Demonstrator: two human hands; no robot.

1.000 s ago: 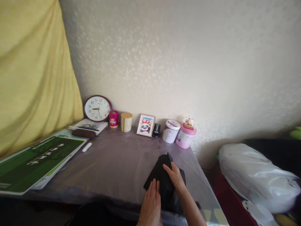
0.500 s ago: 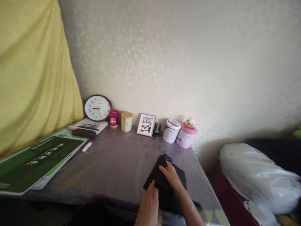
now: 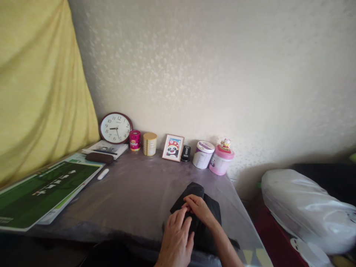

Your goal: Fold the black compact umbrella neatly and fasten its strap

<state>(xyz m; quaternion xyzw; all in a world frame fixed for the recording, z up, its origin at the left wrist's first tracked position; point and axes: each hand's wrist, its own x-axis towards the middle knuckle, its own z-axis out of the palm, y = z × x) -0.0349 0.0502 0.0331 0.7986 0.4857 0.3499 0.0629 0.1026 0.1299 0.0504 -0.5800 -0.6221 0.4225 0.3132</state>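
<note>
A black folded cloth-like item (image 3: pixel 202 233) lies on the bench (image 3: pixel 139 193) at the lower centre-right of the frame, with a narrow strip trailing from it toward the lower right. Both hands are on it. The left hand (image 3: pixel 177 231) lies palm down over its left part, fingers loosely bent and slightly spread, thumb apart. The right hand (image 3: pixel 198 208) reaches across the middle, its fingers bent and meeting the left fingertips; whether it pinches any fabric I cannot tell.

Beyond it, along the wall (image 3: pixel 208 74), stand a pink-lidded tub (image 3: pixel 221 163) topped by a small figurine (image 3: pixel 225 144), a white and purple tub (image 3: pixel 203 155), a small black object (image 3: pixel 185 153), a framed panda picture (image 3: pixel 172 148), a yellow-lidded tin (image 3: pixel 150 144), a magenta tin (image 3: pixel 135 141) and a round clock (image 3: pixel 116 128). At centre-left are a white pen-like object (image 3: pixel 103 174), a brown case (image 3: pixel 99 158) and a green sheet (image 3: pixel 55 189). A yellow curtain (image 3: pixel 44 85) fills the upper left; a white plastic bag (image 3: pixel 303 207) sits at the lower right, off the bench.
</note>
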